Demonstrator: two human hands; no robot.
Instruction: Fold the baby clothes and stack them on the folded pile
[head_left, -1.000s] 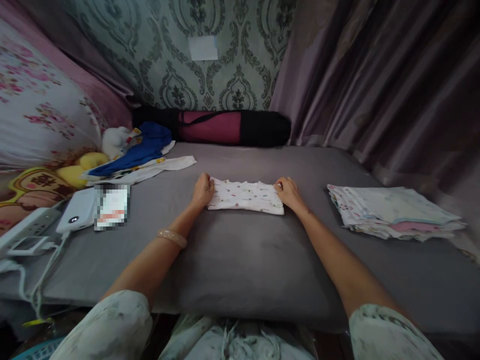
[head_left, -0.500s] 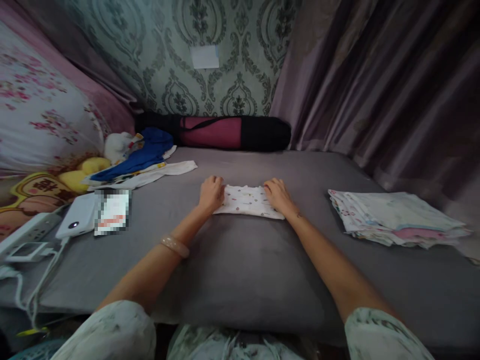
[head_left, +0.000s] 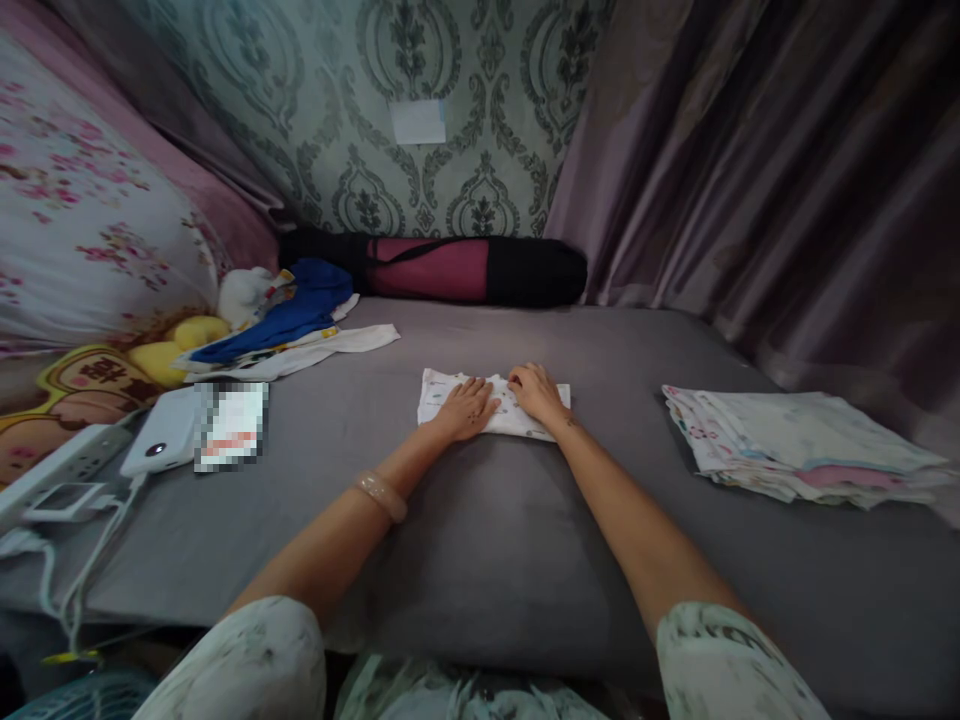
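Gripping nothing with the left grip: laid palm down, fingers stretched out and slightly apart, on the folded white printed cloth, left of its centre. Touching down with the right grip too, fingers bent toward the far edge, right of centre; cannot tell from this angle whether pinching fabric or only resting on it. Find the cloth directly ahead on the grey sheet, long sides running left to right, somewhat uneven along the far edge. To press well, as seems the step in hand, spread the weight over the whole left palm rather than the fingertips, and stroke from the middle toward the short ends to chase creases out. Tug at the far edge only lightly on the right, or risk dragging the layers askew; anchor with one side while adjusting with the other. Look right, well apart, for a stack of flat cloths, with pink and blue showing low on the near side. Look left for a blue garment and a white garment, heaped beside a white plush toy; nearer, for a white device with a cable, just beside a blurred packet. Note, farthest back, a black and maroon long bag near the patterned wall.
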